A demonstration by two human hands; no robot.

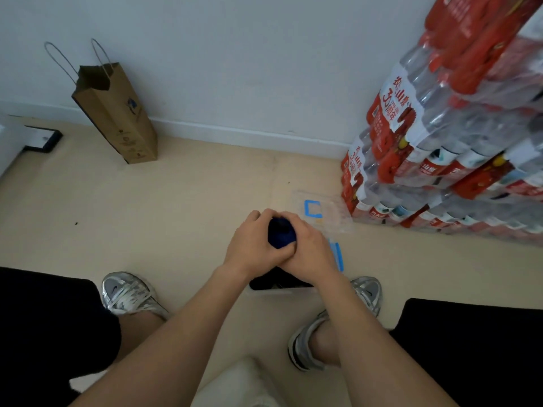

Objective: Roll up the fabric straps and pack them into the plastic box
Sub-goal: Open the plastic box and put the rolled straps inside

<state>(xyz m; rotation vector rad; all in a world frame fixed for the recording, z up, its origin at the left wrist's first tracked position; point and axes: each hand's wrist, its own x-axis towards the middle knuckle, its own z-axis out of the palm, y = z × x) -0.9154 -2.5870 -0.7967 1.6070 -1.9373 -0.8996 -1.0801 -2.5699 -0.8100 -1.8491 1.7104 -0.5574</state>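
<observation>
The person sat low over the floor, both forearms reaching forward between two grey sneakers. The left hand point(252, 245) and the right hand point(308, 251) were pressed together around a dark blue fabric strap point(280, 233), which showed between them as a compact, rounded bundle. Both hands were closed on it, fingers curled over the top and thumbs meeting at the near side, so the grip was tight and shared rather than wide.

Directly under the hands stood the plastic box point(276, 290), of which only a pale near rim and a dark inside were visible; whatever lay in it was too shadowed to tell apart, so it could not be said how many straps were already packed. Just beyond the hands a clear lid with a blue clip point(313, 209) lay flat on the floor, off the box, beside a stack of bottled water packs point(440, 127). A brown paper bag point(117, 113) leaned at the wall, well apart.

By the look of it, this strap was rolled or nearly so and was poised above the box but not yet set down. Placing it and closing the lid appeared to remain; no loose straps were visible elsewhere.
</observation>
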